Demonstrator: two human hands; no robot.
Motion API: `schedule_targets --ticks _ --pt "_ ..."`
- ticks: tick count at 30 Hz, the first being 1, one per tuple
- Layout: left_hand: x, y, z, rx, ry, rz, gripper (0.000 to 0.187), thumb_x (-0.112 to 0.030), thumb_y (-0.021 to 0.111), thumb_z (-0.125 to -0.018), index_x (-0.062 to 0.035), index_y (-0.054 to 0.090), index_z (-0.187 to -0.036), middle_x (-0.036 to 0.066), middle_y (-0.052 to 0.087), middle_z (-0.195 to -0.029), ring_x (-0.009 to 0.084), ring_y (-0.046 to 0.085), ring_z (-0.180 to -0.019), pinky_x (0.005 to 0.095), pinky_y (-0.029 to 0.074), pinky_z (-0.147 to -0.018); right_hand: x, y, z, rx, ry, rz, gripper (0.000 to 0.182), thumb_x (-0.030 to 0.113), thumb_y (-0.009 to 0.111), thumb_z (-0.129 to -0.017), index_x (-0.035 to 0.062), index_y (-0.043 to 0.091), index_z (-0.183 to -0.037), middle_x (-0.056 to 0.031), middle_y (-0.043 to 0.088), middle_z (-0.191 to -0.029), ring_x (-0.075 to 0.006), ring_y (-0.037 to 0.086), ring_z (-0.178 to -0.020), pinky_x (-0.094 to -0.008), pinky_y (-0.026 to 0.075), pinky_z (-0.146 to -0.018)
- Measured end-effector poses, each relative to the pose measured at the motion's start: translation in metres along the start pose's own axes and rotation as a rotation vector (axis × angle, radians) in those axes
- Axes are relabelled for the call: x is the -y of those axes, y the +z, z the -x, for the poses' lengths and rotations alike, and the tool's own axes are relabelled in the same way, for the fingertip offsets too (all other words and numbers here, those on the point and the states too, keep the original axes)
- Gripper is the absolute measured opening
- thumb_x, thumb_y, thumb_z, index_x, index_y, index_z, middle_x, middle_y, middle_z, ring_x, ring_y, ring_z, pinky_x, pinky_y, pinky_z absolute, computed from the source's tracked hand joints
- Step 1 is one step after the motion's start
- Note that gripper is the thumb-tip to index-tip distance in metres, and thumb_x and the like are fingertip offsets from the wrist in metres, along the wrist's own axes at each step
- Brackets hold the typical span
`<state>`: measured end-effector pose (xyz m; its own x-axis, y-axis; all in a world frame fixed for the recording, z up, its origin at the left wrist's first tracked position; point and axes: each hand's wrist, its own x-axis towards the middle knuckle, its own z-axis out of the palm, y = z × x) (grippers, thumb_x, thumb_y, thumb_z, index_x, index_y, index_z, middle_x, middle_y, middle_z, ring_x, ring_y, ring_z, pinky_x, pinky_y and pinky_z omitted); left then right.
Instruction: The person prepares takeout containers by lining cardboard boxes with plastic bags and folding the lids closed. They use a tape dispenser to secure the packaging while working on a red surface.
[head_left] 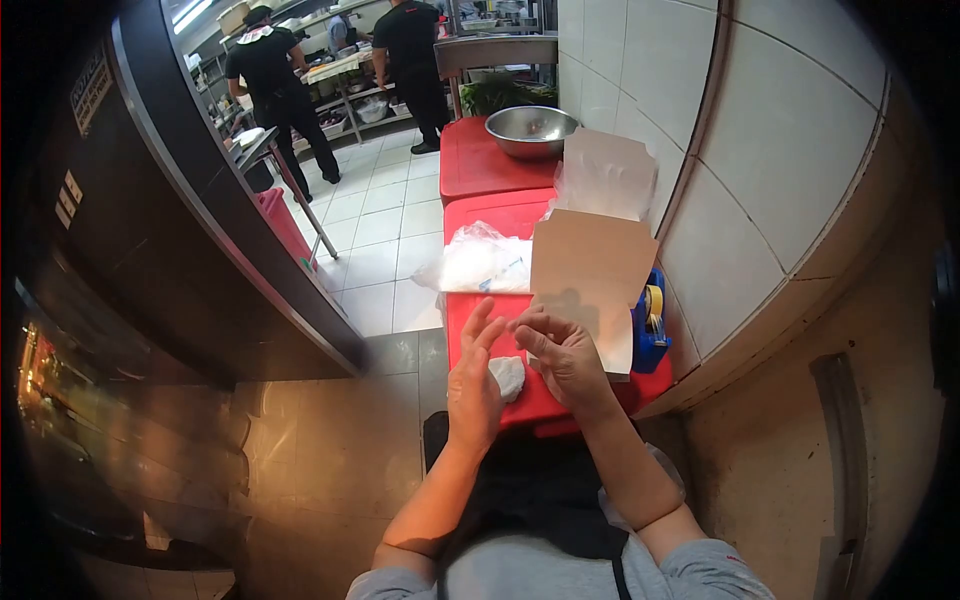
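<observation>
My left hand (474, 385) is raised over the red surface (462, 320), its fingers stretched out and apart, holding nothing that I can see. Close beside it, my right hand (562, 358) has thumb and fingers pinched together near the left fingertips. Whatever lies in that pinch, if anything, is too small to make out. Below and between the hands rests a crumpled white lump (508, 378). Brown cardboard (590, 255) stands folded open just beyond my right hand. Further forward lies a clear plastic bag with white contents (487, 262).
A blue tape dispenser (652, 345) with a yellow roll sits at the right, by the tiled wall (800, 150). Behind are more cardboard (605, 175), a steel bowl (530, 130) and leafy greens (497, 93). Two people in black stand at the far kitchen counter.
</observation>
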<state>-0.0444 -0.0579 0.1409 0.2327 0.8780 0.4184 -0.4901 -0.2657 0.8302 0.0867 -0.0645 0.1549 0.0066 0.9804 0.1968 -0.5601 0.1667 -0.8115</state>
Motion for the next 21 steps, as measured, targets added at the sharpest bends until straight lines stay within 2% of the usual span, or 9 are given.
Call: schedule_targets --ticks 5,8,11,14,15,17,18,20,21 --pt "-0.005 0.002 0.003 -0.011 0.024 -0.051 0.042 -0.031 0.041 -0.093 -0.0067 0.054 -0.125 0.013 0.026 -0.147 0.0258 0.019 -0.137 0.0402 0.008 -0.110 0.003 0.001 0.002 -0.034 -0.020 0.007 0.007 0.004 0.065 -0.084 0.0024 0.066 -0.091 0.0001 0.061 -0.087 -0.0055 0.055 -0.081 -0.0217 0.043 -0.076" --pt "0.000 -0.002 0.002 0.015 0.183 -0.276 0.041 -0.027 0.046 -0.092 -0.0079 0.053 -0.127 0.014 0.028 -0.146 0.0259 0.020 -0.137 0.0421 0.012 -0.109 0.004 0.003 0.004 -0.060 -0.065 0.009 0.005 0.004 0.066 -0.083 0.0020 0.065 -0.087 0.0006 0.060 -0.086 -0.0056 0.055 -0.079 -0.0216 0.044 -0.075" --pt "-0.012 -0.003 0.005 -0.079 0.390 -1.174 0.041 -0.019 0.050 -0.090 -0.0049 0.051 -0.129 0.014 0.029 -0.145 0.0263 0.025 -0.134 0.0415 0.016 -0.109 0.006 0.003 0.006 -0.060 -0.067 0.016 0.005 0.005 0.067 -0.083 0.0016 0.065 -0.086 0.0012 0.059 -0.085 -0.0056 0.055 -0.078 -0.0213 0.044 -0.074" --pt "0.000 -0.007 -0.005 -0.278 0.369 -1.001 0.035 -0.016 0.051 -0.092 -0.0025 0.055 -0.123 0.014 0.036 -0.141 0.0254 0.033 -0.129 0.0411 0.019 -0.107 0.010 0.006 0.008 -0.048 -0.042 0.001 0.003 0.003 0.066 -0.081 0.0022 0.064 -0.084 0.0033 0.052 -0.088 -0.0030 0.048 -0.074 -0.0185 0.038 -0.062" --pt "0.001 -0.009 -0.008 -0.200 0.226 -0.750 0.032 -0.016 0.051 -0.092 -0.0022 0.058 -0.120 0.014 0.039 -0.138 0.0250 0.033 -0.129 0.0401 0.020 -0.107 0.011 0.007 0.008 -0.043 -0.033 -0.006 0.003 0.003 0.066 -0.081 0.0025 0.064 -0.083 0.0042 0.048 -0.090 -0.0017 0.044 -0.071 -0.0173 0.035 -0.055" --pt "0.000 -0.012 -0.016 -0.046 -0.054 -0.242 0.027 -0.017 0.052 -0.093 -0.0016 0.062 -0.113 0.013 0.044 -0.134 0.0243 0.034 -0.128 0.0381 0.022 -0.107 0.011 0.005 0.009 -0.030 -0.039 -0.004 0.006 0.006 0.068 -0.081 0.0016 0.064 -0.084 0.0022 0.055 -0.086 -0.0044 0.052 -0.075 -0.0198 0.041 -0.068" --pt "0.002 -0.013 -0.016 0.005 -0.086 -0.069 0.026 -0.017 0.051 -0.094 -0.0010 0.063 -0.110 0.013 0.045 -0.132 0.0239 0.035 -0.128 0.0380 0.023 -0.107 0.011 0.004 0.009 -0.024 -0.042 -0.002 0.008 0.007 0.068 -0.081 0.0012 0.065 -0.085 0.0011 0.059 -0.084 -0.0058 0.056 -0.078 -0.0210 0.044 -0.074" --pt "0.006 -0.012 -0.019 0.110 -0.149 0.280 0.025 -0.018 0.051 -0.095 0.0002 0.065 -0.105 0.012 0.048 -0.130 0.0230 0.037 -0.127 0.0378 0.025 -0.106 0.014 0.008 0.010 -0.009 -0.056 0.021 0.008 0.008 0.068 -0.081 0.0012 0.065 -0.085 0.0010 0.059 -0.083 -0.0058 0.056 -0.078 -0.0206 0.044 -0.074" --pt "0.007 -0.011 -0.019 0.107 -0.144 0.266 0.024 -0.017 0.052 -0.094 0.0005 0.066 -0.105 0.012 0.048 -0.130 0.0229 0.038 -0.126 0.0377 0.026 -0.106 0.016 0.009 0.010 -0.004 -0.063 0.033 0.008 0.008 0.068 -0.081 0.0012 0.065 -0.085 0.0010 0.059 -0.082 -0.0058 0.056 -0.078 -0.0204 0.044 -0.073"
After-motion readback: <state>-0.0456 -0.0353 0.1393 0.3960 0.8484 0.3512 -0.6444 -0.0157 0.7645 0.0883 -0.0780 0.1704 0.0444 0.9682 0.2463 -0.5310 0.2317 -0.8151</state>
